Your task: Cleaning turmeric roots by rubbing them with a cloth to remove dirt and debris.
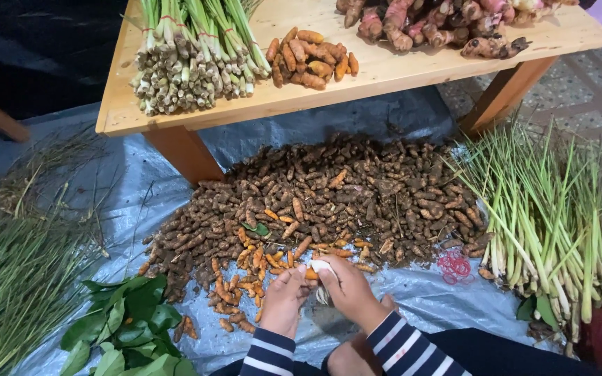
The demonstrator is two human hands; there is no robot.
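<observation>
My left hand point(283, 301) and my right hand point(348, 292) meet low in the middle of the head view, both in striped navy sleeves. Together they pinch one small orange turmeric root point(311, 274); a white bit shows at my right fingertips. Just beyond my hands lies a big heap of brown turmeric roots point(329, 202) on a grey plastic sheet point(426, 296), with orange cleaned pieces point(245, 282) scattered at its near edge.
A low wooden table point(384, 69) stands behind the heap, carrying trimmed lemongrass bundles point(189, 56), cleaned turmeric point(311, 59) and pinkish galangal point(440, 24). Loose lemongrass point(552, 216) lies at right beside red rubber bands point(454, 266). Green leaves point(130, 317) and grassy stalks point(15, 285) lie at left.
</observation>
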